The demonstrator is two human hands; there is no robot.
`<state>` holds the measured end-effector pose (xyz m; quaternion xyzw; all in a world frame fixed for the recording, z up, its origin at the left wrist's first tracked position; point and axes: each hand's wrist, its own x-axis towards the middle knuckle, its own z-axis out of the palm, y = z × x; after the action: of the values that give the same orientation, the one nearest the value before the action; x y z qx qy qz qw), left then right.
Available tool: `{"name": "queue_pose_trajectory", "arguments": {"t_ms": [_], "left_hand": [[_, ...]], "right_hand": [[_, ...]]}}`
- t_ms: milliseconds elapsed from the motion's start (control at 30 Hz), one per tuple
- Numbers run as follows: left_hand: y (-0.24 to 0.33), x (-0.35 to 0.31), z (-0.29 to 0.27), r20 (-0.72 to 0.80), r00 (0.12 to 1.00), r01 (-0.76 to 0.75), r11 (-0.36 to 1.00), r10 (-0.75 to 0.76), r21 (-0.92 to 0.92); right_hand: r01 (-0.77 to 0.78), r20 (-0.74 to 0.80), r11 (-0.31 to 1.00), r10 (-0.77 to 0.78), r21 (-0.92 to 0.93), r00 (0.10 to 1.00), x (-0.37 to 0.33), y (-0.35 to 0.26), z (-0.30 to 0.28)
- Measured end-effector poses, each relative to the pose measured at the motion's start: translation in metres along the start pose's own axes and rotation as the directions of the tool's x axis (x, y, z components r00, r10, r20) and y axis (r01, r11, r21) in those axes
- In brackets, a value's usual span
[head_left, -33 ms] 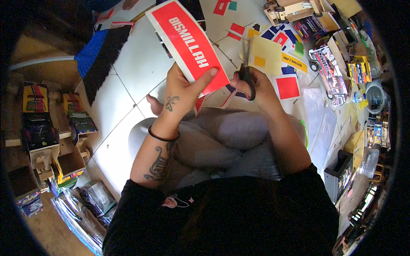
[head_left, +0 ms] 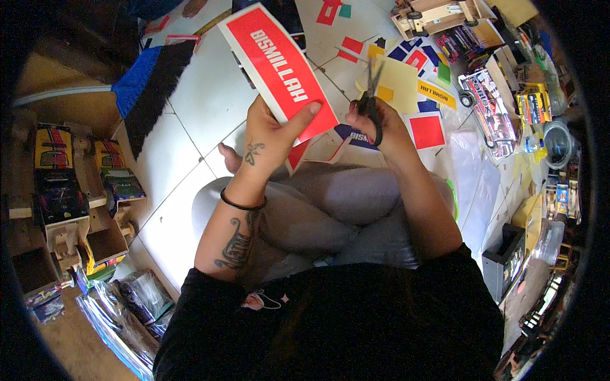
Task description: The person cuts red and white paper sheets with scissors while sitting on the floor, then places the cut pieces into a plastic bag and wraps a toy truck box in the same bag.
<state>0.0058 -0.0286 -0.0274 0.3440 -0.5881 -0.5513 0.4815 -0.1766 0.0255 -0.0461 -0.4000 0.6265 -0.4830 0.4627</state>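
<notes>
My left hand [head_left: 273, 130] pinches the lower end of a long red sticker strip [head_left: 270, 60] with white lettering and a white border, thumb on its face. The strip slants up and away to the left. In my right hand [head_left: 389, 130] is a pair of black-handled scissors [head_left: 368, 108], fingers around the handles. Their blades point away from me, slightly parted, just right of the strip and apart from it. Below the strip, a red offcut [head_left: 298, 154] hangs near my left hand. A dark blue lettered piece [head_left: 361, 138] lies behind my right hand.
Coloured sticker pieces, a cream sheet [head_left: 400, 79] and a yellow strip [head_left: 436, 93] lie on the white tiles ahead. Wooden toy trucks line both sides, one [head_left: 488, 114] at right and several [head_left: 57, 184] at left. A black box [head_left: 505, 260] stands at right.
The scissors have shifted slightly right, away from the strip, and their blades show further apart. More of the blue lettered piece is visible. My left hand stays nearly in place.
</notes>
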Motion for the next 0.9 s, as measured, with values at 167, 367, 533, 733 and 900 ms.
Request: {"name": "queue_pose_trajectory", "arguments": {"t_ms": [167, 367, 533, 733, 900], "left_hand": [[-0.002, 0.012, -0.016, -0.123, 0.992, 0.02, 0.999, -0.024, -0.038], [-0.001, 0.019, -0.039, 0.06, 0.949, 0.281, 0.919, -0.309, 0.277], [-0.016, 0.003, -0.014, 0.415, 0.774, 0.208, 0.812, -0.477, 0.545], [-0.059, 0.004, 0.001, 0.427, 0.811, 0.262, 0.9, -0.401, 0.348], [-0.115, 0.007, 0.0, 0.322, 0.923, -0.111, 0.655, -0.21, 0.748]], "right_hand": [[-0.074, -0.062, 0.997, 0.074, 0.0, 0.995, 0.025, 0.016, -0.008], [-0.134, 0.019, 0.946, 0.135, 0.294, 0.991, 0.038, 0.043, 0.005], [-0.001, 0.077, 0.907, -0.035, 0.422, 0.996, 0.024, 0.038, 0.014], [0.183, -0.218, 0.933, -0.118, 0.31, 0.969, 0.017, 0.011, -0.01], [0.423, -0.475, 0.811, -0.209, 0.404, 0.855, 0.018, -0.013, -0.077]]}}
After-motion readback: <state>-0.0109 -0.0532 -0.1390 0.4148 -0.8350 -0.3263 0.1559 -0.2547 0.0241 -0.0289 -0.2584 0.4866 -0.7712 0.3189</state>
